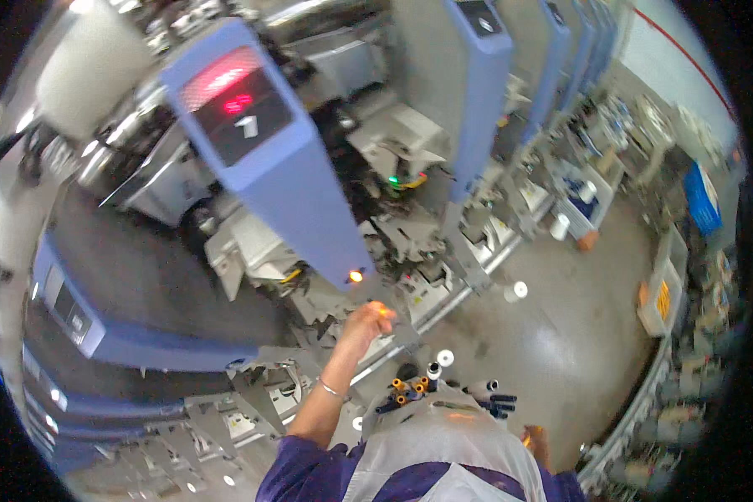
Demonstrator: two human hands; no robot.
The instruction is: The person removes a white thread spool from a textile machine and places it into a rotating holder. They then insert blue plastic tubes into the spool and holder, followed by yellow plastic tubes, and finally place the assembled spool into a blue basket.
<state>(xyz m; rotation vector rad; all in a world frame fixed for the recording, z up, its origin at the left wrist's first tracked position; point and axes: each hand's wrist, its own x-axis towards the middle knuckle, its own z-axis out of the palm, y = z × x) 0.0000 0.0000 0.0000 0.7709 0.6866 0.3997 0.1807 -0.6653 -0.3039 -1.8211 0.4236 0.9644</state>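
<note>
My left hand point(365, 326) reaches forward with its fingers curled, close to the lower end of a blue machine column point(297, 184). A small orange piece shows at its fingertips, too blurred to tell its kind. My right hand point(539, 445) is low at my right side, mostly cut off by my apron point(443, 435). Something orange shows at its curled fingers. Between the hands, in front of my apron, sit several orange-ended tubes point(402, 386) and several black tubes point(500, 405). White yarn bobbins point(445, 358) stand beside them.
A metal rail point(443, 309) runs along the machine front. More blue columns point(477, 100) stand on both sides. To the right are a grey bin point(594, 197) with bobbins, a pale box point(665, 289) with orange pieces and a blue crate point(703, 201). A lamp point(356, 276) glows near my left hand.
</note>
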